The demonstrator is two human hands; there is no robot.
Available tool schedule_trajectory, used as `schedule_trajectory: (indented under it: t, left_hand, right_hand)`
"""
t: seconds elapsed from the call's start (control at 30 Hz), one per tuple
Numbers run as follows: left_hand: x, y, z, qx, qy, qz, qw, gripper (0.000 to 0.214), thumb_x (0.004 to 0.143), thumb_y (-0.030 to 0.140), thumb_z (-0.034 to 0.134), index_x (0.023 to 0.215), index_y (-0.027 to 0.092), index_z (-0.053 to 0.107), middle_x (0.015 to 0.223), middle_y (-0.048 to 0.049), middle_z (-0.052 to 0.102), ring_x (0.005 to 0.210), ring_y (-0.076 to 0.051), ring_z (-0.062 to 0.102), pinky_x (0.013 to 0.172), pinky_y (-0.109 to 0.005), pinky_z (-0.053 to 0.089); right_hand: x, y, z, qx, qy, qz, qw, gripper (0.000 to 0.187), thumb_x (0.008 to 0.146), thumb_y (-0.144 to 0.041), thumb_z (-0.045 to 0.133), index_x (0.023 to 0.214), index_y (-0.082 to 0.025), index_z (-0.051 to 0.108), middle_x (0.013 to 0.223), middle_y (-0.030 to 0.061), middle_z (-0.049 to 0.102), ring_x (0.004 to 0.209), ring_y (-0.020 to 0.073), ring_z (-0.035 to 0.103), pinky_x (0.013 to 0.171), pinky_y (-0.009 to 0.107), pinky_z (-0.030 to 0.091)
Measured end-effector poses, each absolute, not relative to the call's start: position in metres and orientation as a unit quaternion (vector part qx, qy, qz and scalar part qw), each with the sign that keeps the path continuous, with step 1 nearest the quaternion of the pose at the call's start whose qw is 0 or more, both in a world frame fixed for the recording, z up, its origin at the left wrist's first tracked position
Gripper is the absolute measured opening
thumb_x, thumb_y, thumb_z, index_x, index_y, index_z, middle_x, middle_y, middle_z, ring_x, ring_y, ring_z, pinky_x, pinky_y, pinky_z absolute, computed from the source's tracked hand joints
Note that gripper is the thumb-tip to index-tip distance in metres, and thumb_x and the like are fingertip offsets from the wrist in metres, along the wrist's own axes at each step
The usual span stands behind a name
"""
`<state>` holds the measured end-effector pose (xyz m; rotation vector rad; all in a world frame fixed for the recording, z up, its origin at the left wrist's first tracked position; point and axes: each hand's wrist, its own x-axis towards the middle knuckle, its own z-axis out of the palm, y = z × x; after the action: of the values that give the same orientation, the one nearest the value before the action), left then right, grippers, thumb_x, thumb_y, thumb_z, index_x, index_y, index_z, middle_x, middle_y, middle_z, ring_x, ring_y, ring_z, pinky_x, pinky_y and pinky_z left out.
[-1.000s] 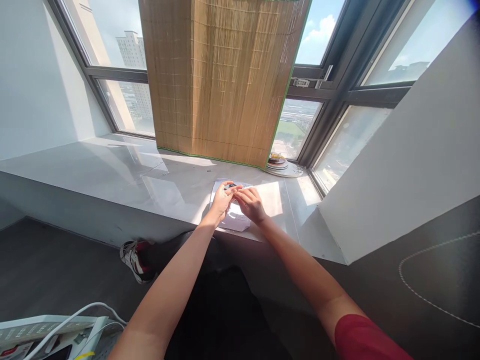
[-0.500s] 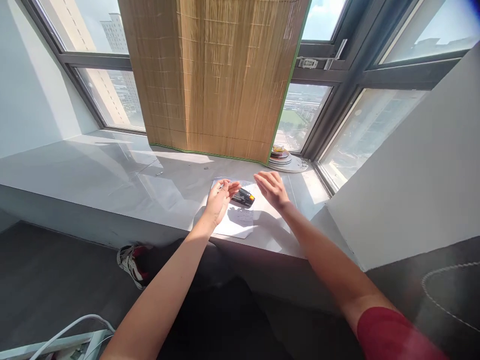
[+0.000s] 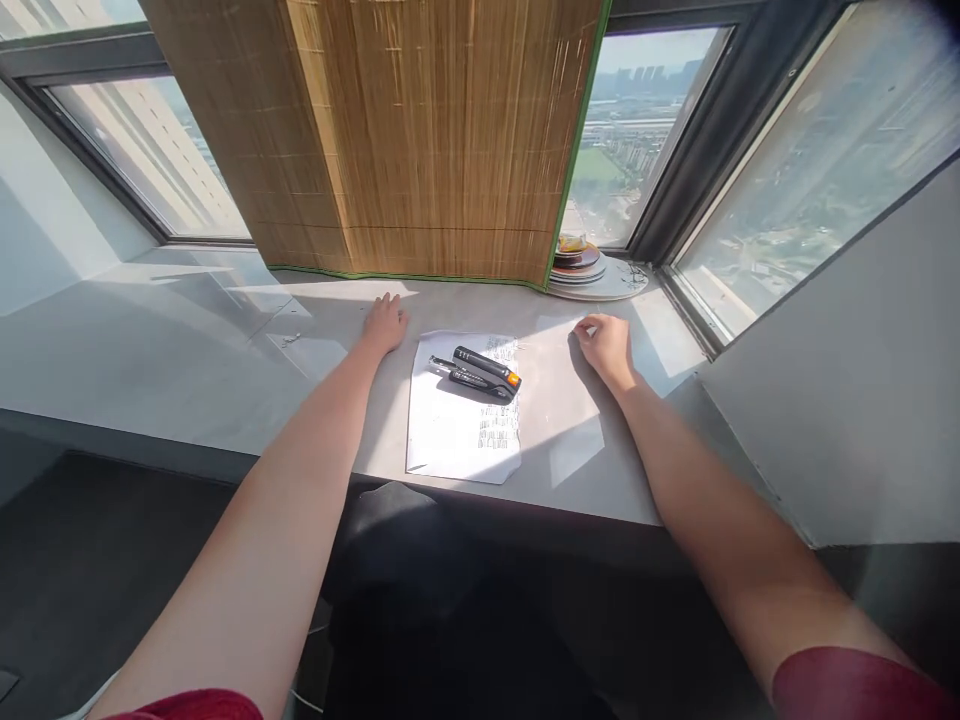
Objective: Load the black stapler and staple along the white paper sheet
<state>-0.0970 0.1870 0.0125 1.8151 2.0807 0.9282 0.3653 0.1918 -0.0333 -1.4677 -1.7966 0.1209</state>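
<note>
A black stapler (image 3: 486,376) with an orange patch at its right end lies on a stack of white printed paper (image 3: 450,435), its upper arm swung apart from the base. Left of the paper, my left hand (image 3: 386,325) rests palm down on the pale window sill (image 3: 337,300), fingers stretched forward and holding nothing. To the right of the paper, my right hand (image 3: 606,348) sits on the sill with its fingers curled in; nothing shows in them. Neither hand touches the stapler or the paper.
A bamboo blind (image 3: 420,150) hangs over the window behind the sill. Stacked plates (image 3: 581,275) stand in the back right corner beside the window frame (image 3: 697,130). Small bits (image 3: 291,340) lie on the sill at left. The sill's front edge runs above my legs.
Both hands have moved apart from over the stapler and paper, down onto the sill on either side. The stapler and paper are now fully uncovered. The view has tilted down and closer.
</note>
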Motion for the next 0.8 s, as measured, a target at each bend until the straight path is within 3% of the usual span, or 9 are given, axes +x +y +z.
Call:
schedule_trajectory:
  t: [0.1, 0.2, 0.27, 0.33, 0.47, 0.53, 0.63, 0.7, 0.8]
  left_hand:
    - [-0.097, 0.193, 0.005, 0.626, 0.724, 0.269, 0.105, 0.029, 0.101, 0.019, 0.061, 0.126, 0.018, 0.074, 0.163, -0.0217, 0.06, 0.163, -0.04, 0.04, 0.135, -0.063, 0.024]
    - [-0.094, 0.183, 0.001, 0.632, 0.724, 0.267, 0.077, 0.019, 0.098, 0.015, 0.058, 0.099, 0.018, 0.076, 0.129, -0.0208, 0.078, 0.138, -0.038, 0.062, 0.121, -0.052, 0.043]
    - [-0.091, 0.17, -0.001, 0.619, 0.727, 0.289, 0.066, 0.018, 0.095, 0.014, 0.06, 0.083, 0.019, 0.072, 0.103, -0.0181, 0.079, 0.12, -0.036, 0.068, 0.109, -0.046, 0.049]
    - [-0.088, 0.157, -0.001, 0.603, 0.729, 0.318, 0.062, 0.019, 0.093, 0.012, 0.062, 0.078, 0.021, 0.07, 0.091, -0.0158, 0.077, 0.11, -0.036, 0.07, 0.102, -0.043, 0.05]
    - [-0.08, 0.137, 0.002, 0.585, 0.713, 0.38, 0.064, 0.019, 0.095, 0.01, 0.062, 0.085, 0.021, 0.073, 0.089, -0.0136, 0.077, 0.099, -0.033, 0.073, 0.099, -0.043, 0.052]
    - [-0.072, 0.133, 0.006, 0.579, 0.677, 0.446, 0.083, 0.018, 0.097, 0.011, 0.062, 0.093, 0.021, 0.076, 0.091, -0.011, 0.078, 0.09, -0.028, 0.074, 0.096, -0.041, 0.055]
    - [-0.057, 0.129, 0.012, 0.577, 0.574, 0.554, 0.173, 0.014, 0.1, 0.023, 0.068, 0.107, 0.023, 0.08, 0.091, -0.007, 0.079, 0.077, -0.021, 0.072, 0.082, -0.036, 0.06]
    - [-0.048, 0.127, 0.014, 0.578, 0.503, 0.593, 0.248, 0.016, 0.095, 0.034, 0.079, 0.105, 0.022, 0.082, 0.091, -0.0069, 0.08, 0.076, -0.019, 0.072, 0.076, -0.034, 0.062]
    - [-0.041, 0.122, 0.015, 0.575, 0.452, 0.607, 0.31, 0.033, 0.081, 0.042, 0.095, 0.102, 0.019, 0.085, 0.093, -0.0082, 0.083, 0.077, -0.019, 0.074, 0.078, -0.036, 0.066]
  right_hand:
    - [0.368, 0.194, -0.037, -0.583, -0.712, 0.052, 0.388, 0.017, 0.095, -0.015, 0.067, 0.083, -0.014, 0.079, 0.092, 0.0164, 0.077, 0.079, 0.0229, 0.065, 0.089, 0.043, 0.052]
    - [0.365, 0.19, -0.031, -0.582, -0.705, 0.03, 0.405, 0.011, 0.089, -0.013, 0.072, 0.089, -0.016, 0.082, 0.095, 0.013, 0.076, 0.083, 0.0247, 0.065, 0.093, 0.045, 0.054]
    - [0.356, 0.183, -0.022, -0.566, -0.705, 0.006, 0.428, 0.013, 0.092, -0.016, 0.07, 0.094, -0.018, 0.083, 0.1, 0.0124, 0.076, 0.087, 0.0266, 0.064, 0.094, 0.047, 0.054]
    - [0.34, 0.17, -0.012, -0.534, -0.721, -0.002, 0.442, 0.017, 0.098, -0.02, 0.066, 0.097, -0.02, 0.083, 0.101, 0.0118, 0.076, 0.09, 0.028, 0.064, 0.093, 0.046, 0.054]
    - [0.293, 0.13, 0.004, -0.414, -0.791, 0.06, 0.446, 0.027, 0.111, -0.034, 0.058, 0.105, -0.023, 0.082, 0.1, 0.0097, 0.075, 0.094, 0.0277, 0.067, 0.093, 0.044, 0.056]
    - [0.274, 0.111, 0.007, -0.339, -0.833, 0.103, 0.425, 0.031, 0.113, -0.044, 0.059, 0.124, -0.024, 0.08, 0.112, 0.0095, 0.076, 0.102, 0.0282, 0.068, 0.099, 0.046, 0.057]
    - [0.258, 0.094, 0.003, -0.275, -0.882, 0.147, 0.354, 0.052, 0.108, -0.055, 0.069, 0.15, -0.024, 0.068, 0.127, 0.0117, 0.075, 0.109, 0.031, 0.07, 0.1, 0.049, 0.059]
    - [0.255, 0.091, -0.001, -0.264, -0.894, 0.165, 0.324, 0.054, 0.107, -0.052, 0.069, 0.152, -0.023, 0.067, 0.126, 0.0119, 0.077, 0.106, 0.0314, 0.073, 0.095, 0.047, 0.061]
    - [0.256, 0.095, -0.006, -0.27, -0.883, 0.178, 0.341, 0.04, 0.109, -0.047, 0.065, 0.141, -0.024, 0.073, 0.123, 0.0104, 0.08, 0.102, 0.0307, 0.076, 0.09, 0.044, 0.061]
